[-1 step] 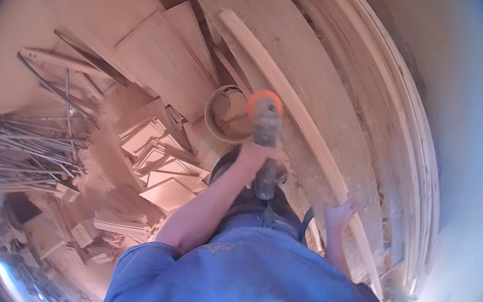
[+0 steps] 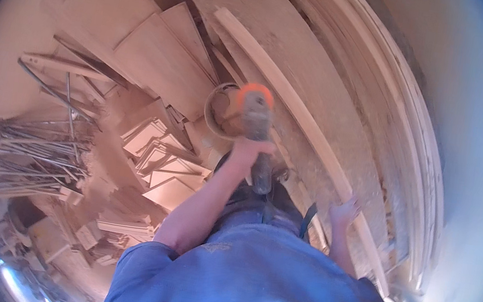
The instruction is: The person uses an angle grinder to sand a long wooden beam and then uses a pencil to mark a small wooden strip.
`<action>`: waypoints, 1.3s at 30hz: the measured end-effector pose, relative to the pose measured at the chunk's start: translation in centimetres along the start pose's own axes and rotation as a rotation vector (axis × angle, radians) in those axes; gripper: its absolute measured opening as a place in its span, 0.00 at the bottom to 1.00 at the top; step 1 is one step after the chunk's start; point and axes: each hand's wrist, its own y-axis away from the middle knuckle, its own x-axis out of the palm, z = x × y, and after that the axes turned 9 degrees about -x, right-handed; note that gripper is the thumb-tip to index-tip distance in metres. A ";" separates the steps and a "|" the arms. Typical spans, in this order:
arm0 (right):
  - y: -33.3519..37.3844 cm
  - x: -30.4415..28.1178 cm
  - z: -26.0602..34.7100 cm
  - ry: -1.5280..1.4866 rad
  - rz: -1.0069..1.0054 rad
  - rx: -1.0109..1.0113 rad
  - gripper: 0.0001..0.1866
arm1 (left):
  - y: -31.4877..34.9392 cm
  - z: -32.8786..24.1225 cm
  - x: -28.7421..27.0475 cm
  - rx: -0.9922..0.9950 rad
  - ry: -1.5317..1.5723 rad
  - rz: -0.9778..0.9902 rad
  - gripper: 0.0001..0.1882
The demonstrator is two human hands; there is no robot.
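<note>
Left grip: the left hand (image 2: 254, 148) is clenched around a grey, cylindrical power tool with an orange disc at its head (image 2: 256, 118); the disc points away from the body, probably so its edge stays clear of the person.
Right grip: the right hand (image 2: 345, 212) grasps a long, pale wooden strip (image 2: 295, 105) near its closer end, likely to steady it.
Strip: runs from the right grip to beyond the left grip, over a wide, dusty tan board (image 2: 330, 89); contact between disc and strip cannot be told.
Bucket: a round, tan bucket (image 2: 208, 112) stands just beyond the left grip, partly hidden by the tool, crowding that side.
Offcuts: stacked pale wooden panels (image 2: 166, 185), left of the left grip.
Rods: tangled dark metal rods (image 2: 38, 150), farther left.
</note>
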 end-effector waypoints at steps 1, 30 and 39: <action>-0.1 1.7 -3.7 0.029 -0.089 -0.114 0.41 | 1.7 -1.0 0.1 0.012 0.032 0.016 0.08; -5.5 3.2 -19.2 -0.033 0.205 -0.188 0.24 | 8.3 5.4 0.1 0.144 0.191 -0.192 0.08; -2.4 1.0 -22.9 0.055 0.292 -0.133 0.21 | 5.9 2.4 -0.4 0.105 0.071 -0.156 0.09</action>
